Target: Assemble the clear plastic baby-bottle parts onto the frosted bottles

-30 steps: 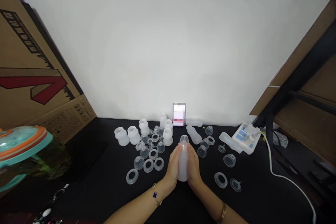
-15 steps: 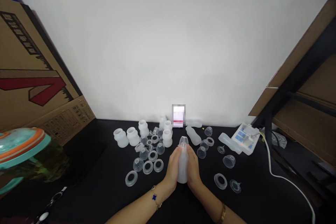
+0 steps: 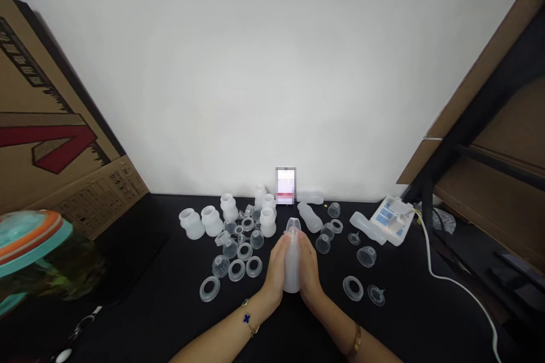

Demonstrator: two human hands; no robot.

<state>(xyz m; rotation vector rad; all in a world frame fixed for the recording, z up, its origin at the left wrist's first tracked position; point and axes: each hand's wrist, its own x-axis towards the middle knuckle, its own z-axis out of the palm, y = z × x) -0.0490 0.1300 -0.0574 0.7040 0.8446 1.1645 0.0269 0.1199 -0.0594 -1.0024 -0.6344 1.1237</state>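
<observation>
The cloudy white plastic baby bottle [image 3: 292, 264] stands upright on the black table [image 3: 162, 306], right in front of the person, w/ a clear soft teat [image 3: 293, 226] already on top. The left hand [image 3: 276, 269] and right hand [image 3: 308, 272] both wrap around the bottle from each side, palms pressed on it. So this one bottle looks put together (I think), but lots of loose parts lie around, so most of the work looks left to do.

Big to small: a brown cardboard box w/ a red mark [image 3: 46, 142] leans at the far left, smooth and flat. A round teal and orange lid [image 3: 29, 235] sits near it, blurry. A white and blue gadget [image 3: 389, 218] lies at the right w/ a thin white cord [image 3: 443, 279]. Four or so short white plastic bottle bodies [image 3: 212, 220] stand in a row behind, milky and curvy. Another bottle lying on its side [image 3: 310, 217] is just beyond the hands. Clear flat rings [image 3: 209, 288] and little clear dome teats [image 3: 366, 256] lie scattered both sides, shiny and see-through. A gold bracelet w/ a blue charm [image 3: 247, 319] is on the left wrist.
</observation>
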